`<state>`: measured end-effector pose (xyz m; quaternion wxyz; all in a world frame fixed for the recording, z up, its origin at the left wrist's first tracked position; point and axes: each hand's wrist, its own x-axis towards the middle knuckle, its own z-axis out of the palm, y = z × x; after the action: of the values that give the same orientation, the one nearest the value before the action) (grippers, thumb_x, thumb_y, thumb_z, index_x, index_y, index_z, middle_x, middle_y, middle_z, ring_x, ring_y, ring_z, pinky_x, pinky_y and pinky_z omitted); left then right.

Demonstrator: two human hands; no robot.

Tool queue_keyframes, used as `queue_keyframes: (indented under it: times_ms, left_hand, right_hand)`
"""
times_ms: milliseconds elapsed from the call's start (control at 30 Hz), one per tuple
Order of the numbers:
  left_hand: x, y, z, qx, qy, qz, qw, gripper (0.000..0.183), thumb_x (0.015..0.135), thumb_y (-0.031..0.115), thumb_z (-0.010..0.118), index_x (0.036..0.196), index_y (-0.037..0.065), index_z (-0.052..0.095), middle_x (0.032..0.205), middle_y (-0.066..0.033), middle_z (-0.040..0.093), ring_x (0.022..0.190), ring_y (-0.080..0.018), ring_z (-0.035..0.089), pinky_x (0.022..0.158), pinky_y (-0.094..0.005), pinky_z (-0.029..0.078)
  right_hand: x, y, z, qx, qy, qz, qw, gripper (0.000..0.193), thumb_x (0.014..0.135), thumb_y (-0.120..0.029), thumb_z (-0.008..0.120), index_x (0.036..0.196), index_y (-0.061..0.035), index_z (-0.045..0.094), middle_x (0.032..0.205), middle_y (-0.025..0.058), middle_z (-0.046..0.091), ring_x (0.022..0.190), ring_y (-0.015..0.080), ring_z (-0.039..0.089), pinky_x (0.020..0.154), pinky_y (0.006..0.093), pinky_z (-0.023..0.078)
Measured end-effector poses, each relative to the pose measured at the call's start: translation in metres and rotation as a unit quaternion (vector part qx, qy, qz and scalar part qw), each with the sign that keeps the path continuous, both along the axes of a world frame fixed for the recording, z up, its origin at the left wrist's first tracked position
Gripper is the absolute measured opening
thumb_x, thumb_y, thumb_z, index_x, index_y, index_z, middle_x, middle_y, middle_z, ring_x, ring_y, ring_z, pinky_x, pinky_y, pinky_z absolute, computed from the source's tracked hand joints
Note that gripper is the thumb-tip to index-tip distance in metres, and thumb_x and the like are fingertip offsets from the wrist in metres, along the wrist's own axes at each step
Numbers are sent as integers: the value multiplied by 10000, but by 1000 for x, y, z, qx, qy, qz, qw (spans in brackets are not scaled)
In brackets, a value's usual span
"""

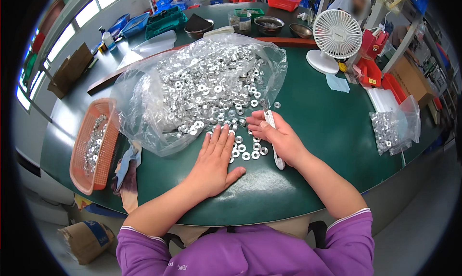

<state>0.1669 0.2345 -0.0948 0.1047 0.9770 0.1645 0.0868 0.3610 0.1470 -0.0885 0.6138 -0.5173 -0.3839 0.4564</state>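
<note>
A large clear plastic bag (144,90) lies spread on the green table, with a heap of small silver metal rings (211,81) spilling from its near right side. My left hand (214,163) rests palm down with fingers stretched out, its fingertips touching rings at the edge of the heap. In my right hand (288,141) is a white utility knife (278,159), its tip pointing away from me, toward the rings. Several loose rings (246,156) lie flat on the table between my two hands.
An orange basket (109,146) of metal parts stands at the left, cloths (128,172) beside it. A white fan (337,32) stands back right, with a smaller bag of rings (385,134) nearer. Steel bowls (269,24) line the back. Another person (344,4) is beyond the fan.
</note>
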Motion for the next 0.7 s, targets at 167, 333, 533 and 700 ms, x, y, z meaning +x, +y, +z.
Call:
queue_keyframes:
  times_ms: [167,333,533,700]
  left_hand:
    - [-2,-13,5,-56,-17,-50,997,856,851,463,571,1418,-63,205,1486,-267,165,1396,-413,123,1129,-510,110]
    - [2,5,-2,-28,-34,11,999,956,812,521,604,1416,-83,175,1476,-276,187,1391,-416,142,1131,-497,118]
    - [0,-12,5,-107,-44,-99,988,972,808,430,651,1445,-40,88,1497,-243,158,1394,-402,148,1134,-480,144]
    - [6,6,11,-183,-108,-45,976,753,870,267,577,1441,-7,170,1479,-204,243,1394,-361,180,1140,-469,137]
  right_hand:
    - [1,0,2,50,43,-34,997,349,997,-192,398,1272,23,387,1264,198,495,1192,260,500,1026,364,406]
    - [-7,1,3,26,118,39,992,341,995,-198,389,1257,20,397,1248,212,497,1185,266,502,1023,363,408]
    - [8,0,4,2,75,-65,995,340,995,-211,392,1246,18,405,1211,200,511,1165,259,509,1021,365,407]
    - [3,2,1,-16,53,-43,998,361,997,-215,394,1274,17,389,1255,199,498,1197,262,493,1039,359,386]
